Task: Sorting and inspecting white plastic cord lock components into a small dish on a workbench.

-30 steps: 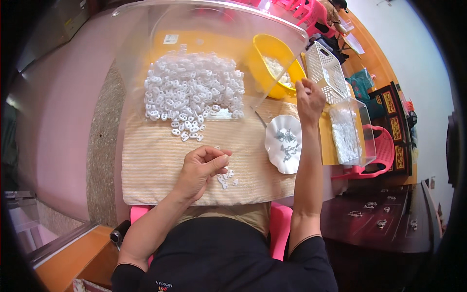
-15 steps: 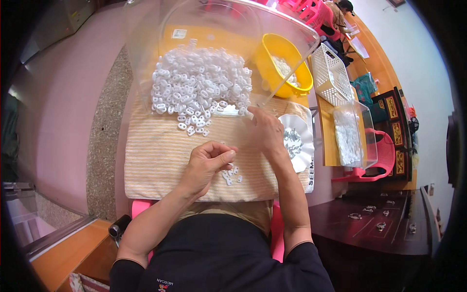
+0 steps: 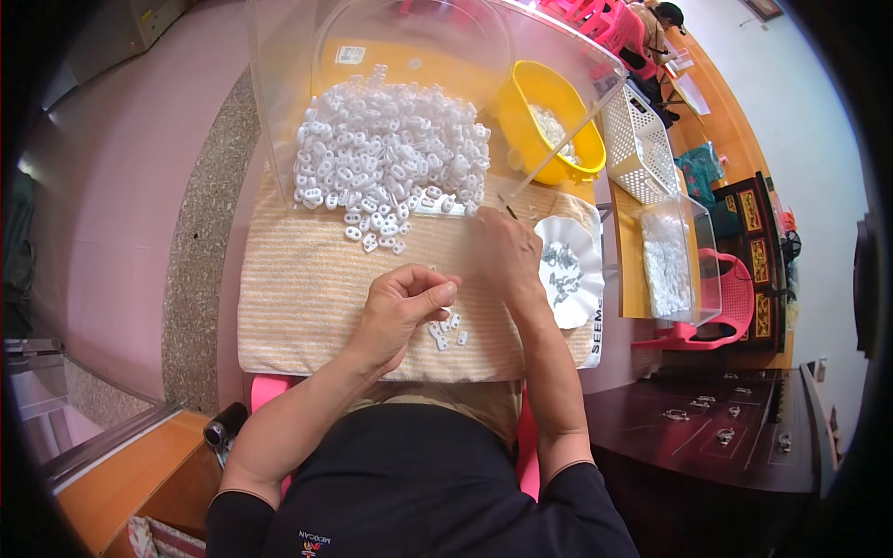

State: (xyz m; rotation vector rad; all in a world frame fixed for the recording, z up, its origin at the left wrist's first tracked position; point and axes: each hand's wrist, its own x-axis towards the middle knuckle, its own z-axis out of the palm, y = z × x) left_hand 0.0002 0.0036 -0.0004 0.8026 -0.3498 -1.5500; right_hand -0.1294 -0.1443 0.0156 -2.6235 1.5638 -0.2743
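My left hand (image 3: 402,305) rests on the striped yellow cloth (image 3: 307,288) with its fingers curled shut; what it pinches is hidden. Just right of it lie a few small white plastic pieces (image 3: 446,332). My right hand (image 3: 507,253) hovers near the front edge of a big heap of white plastic pieces (image 3: 391,153) and holds a thin dark stick-like tool (image 3: 507,206). A white scalloped dish (image 3: 569,270) with small grey metal parts sits right of that hand.
A clear plastic bin (image 3: 409,46) surrounds the heap. A yellow bowl (image 3: 549,116), a white basket (image 3: 642,149) and a clear box of white pieces (image 3: 670,260) stand to the right. A pink stool (image 3: 716,307) and dark wooden cabinet (image 3: 716,437) lie further right. Another person sits far back.
My right hand came back from the white basket toward me, passing over the white dish, and is now by the heap's front edge. My left hand stayed put.
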